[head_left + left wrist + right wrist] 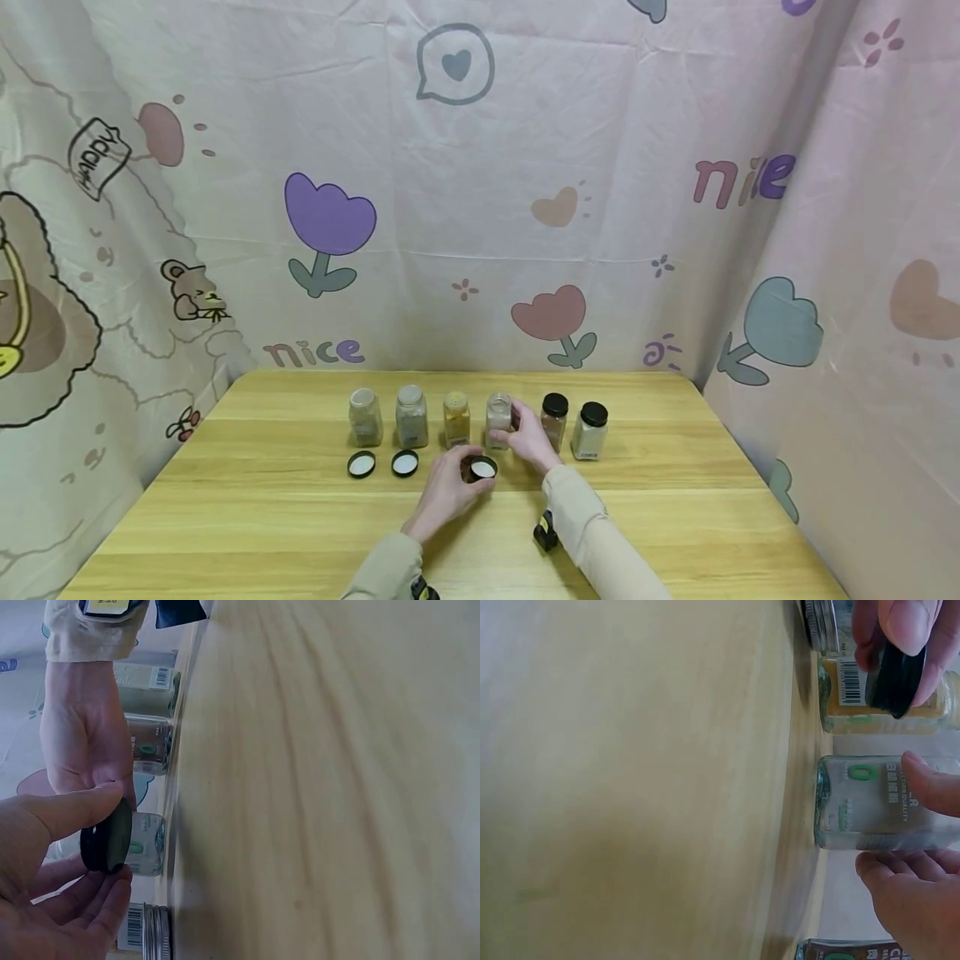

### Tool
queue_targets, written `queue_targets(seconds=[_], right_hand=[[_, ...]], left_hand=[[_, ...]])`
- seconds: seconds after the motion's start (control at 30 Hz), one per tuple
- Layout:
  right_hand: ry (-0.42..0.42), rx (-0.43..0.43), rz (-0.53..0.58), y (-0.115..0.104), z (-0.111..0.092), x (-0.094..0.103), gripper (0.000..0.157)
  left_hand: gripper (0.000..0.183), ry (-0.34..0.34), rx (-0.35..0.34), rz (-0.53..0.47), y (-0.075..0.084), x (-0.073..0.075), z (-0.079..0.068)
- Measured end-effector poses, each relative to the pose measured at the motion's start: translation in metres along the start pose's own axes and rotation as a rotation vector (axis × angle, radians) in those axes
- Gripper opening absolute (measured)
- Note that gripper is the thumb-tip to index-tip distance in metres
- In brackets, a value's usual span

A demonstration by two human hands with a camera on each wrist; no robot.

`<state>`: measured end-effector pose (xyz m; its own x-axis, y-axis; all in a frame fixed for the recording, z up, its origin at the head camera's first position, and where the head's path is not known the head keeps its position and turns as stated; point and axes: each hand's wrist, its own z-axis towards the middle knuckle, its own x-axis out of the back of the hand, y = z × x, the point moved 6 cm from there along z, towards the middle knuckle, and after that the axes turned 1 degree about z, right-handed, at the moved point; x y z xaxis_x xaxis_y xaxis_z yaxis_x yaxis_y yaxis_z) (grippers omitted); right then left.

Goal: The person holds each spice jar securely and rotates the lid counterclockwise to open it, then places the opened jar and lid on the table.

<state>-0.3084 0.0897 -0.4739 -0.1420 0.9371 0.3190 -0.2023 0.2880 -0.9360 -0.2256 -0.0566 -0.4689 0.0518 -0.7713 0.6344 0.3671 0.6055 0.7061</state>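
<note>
My left hand (448, 487) pinches a round black lid (483, 468) between thumb and fingers, its white inner face showing in the head view. My right hand (528, 437) grips a clear glass spice jar (497, 414) of pale powder from its right side. The jar stands upright, uncapped, just behind the lid. In the right wrist view the thumb lies on the front of the jar (859, 802) and the fingers reach round its other side. A yellow spice jar (456, 421) stands left of it, with a ridged lid (156, 934) lying before it, mostly hidden in the head view.
Two uncapped jars stand further left, one greenish (365, 421) and one grey (412, 421). Before them lie two black lids (362, 464), white insides up. To the right are a reddish-brown jar (553, 425) and a white jar (590, 437), both black-capped. A printed curtain hangs behind the wooden table (225, 517).
</note>
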Motion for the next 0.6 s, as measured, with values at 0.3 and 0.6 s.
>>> queue_targets(seconds=[0.3, 0.6], right_hand=[[-0.008, 0.015, -0.008, -0.004, -0.003, 0.000, 0.077], [0.030, 0.018, 0.037, -0.009, -0.013, 0.008, 0.081]], left_hand=[[0.044, -0.001, -0.027, 0.019, 0.003, -0.005, 0.003], [0.046, -0.017, -0.016, 0.092, 0.008, -0.009, 0.008]])
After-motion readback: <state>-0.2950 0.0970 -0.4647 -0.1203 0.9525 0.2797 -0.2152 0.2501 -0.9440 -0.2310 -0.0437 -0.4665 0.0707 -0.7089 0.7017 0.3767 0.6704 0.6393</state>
